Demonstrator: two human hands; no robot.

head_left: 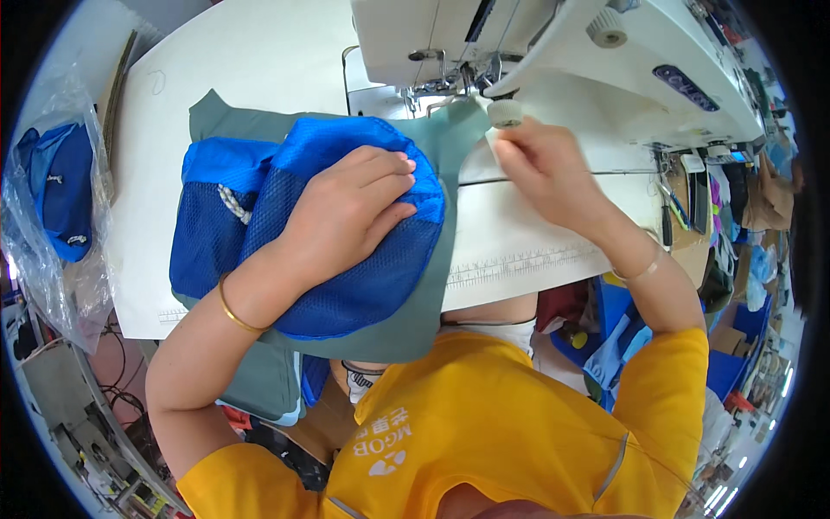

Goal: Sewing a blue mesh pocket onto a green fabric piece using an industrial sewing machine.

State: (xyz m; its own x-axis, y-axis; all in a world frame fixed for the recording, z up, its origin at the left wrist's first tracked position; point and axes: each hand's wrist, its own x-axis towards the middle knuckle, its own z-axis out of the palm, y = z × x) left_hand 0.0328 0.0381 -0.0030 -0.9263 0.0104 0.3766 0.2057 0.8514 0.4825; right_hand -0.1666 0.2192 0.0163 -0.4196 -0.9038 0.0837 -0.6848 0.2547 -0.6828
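Observation:
A blue mesh pouch piece [346, 277] with a bright blue band lies on a grey-green fabric panel [207, 117] on the sewing table. My left hand [350, 203] rests on top of it, fingers loosely bent and thumb apart, fingertips by its right edge. A pale cord loop [233, 204] shows at the pouch's left. Close to the needle area of a white sewing machine [553, 43], my right hand [549, 173] is closed beside a round pale knob [506, 114]. The panel's upper corner reaches under the machine there. What the right fingers hold is blurred and partly hidden.
Along the table [251, 52] front runs a printed ruler [527, 264]. A clear plastic bag [82, 285] with a blue pouch hangs at the left. Small tools [674, 203] lie at the right, above a blue bin [739, 346]. Grey-green fabric hangs off the front edge.

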